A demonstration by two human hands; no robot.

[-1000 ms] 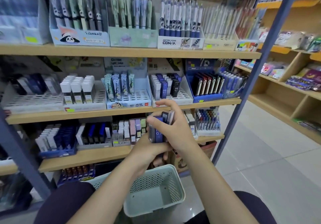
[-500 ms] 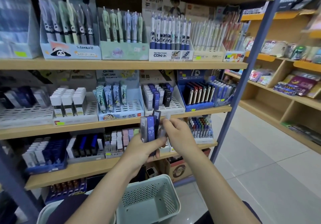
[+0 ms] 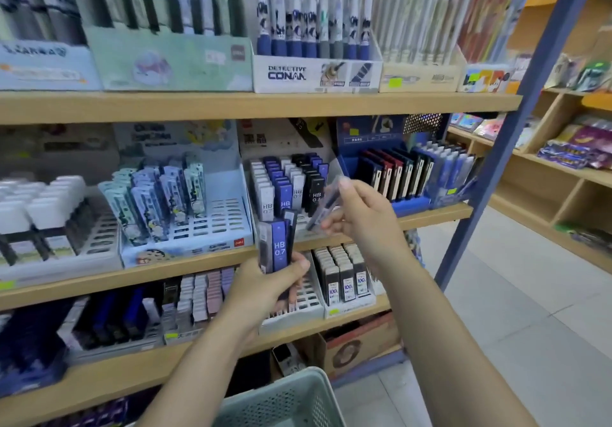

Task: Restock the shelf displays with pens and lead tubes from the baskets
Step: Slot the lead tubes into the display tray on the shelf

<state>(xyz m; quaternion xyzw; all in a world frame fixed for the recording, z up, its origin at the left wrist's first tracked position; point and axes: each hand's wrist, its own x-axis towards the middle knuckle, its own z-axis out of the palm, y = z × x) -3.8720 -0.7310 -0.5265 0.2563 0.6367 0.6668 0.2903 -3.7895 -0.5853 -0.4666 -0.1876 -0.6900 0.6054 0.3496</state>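
Lead tubes [image 3: 277, 244] sit bunched upright in the left hand [image 3: 265, 289], fingers curled round their lower ends; front one is blue, marked HB 0.7. Nearest the camera, a pale green perforated basket [image 3: 281, 400] at bottom edge, between the two forearms. Right hand [image 3: 359, 219] raised just right of the bunch, fingers pinching a single tube [image 3: 326, 204], tilted and motion-blurred, top end leaning right. That tube is in front of the white slotted display tray [image 3: 298, 194] on the middle shelf [image 3: 198, 262], which holds rows of blue, black and white HB tubes; can't tell if the pinched tube touches the tray. Left of it on the same shelf, a light blue cartoon tray [image 3: 185, 227] with patterned tubes, many front slots open. Right of it, a blue tray [image 3: 397, 178] of black and red cases. Lower shelf [image 3: 331, 325] behind the left hand: white tray with "100" labelled cases [image 3: 346, 281], pastel cases to the left. Cardboard box [image 3: 357, 343] under it on the floor. Top shelf: Detective Conan pen box [image 3: 316, 73] with upright pens, green pen box [image 3: 169, 58] left of it. Blue metal upright [image 3: 516, 102] at right, wooden shelving beyond.
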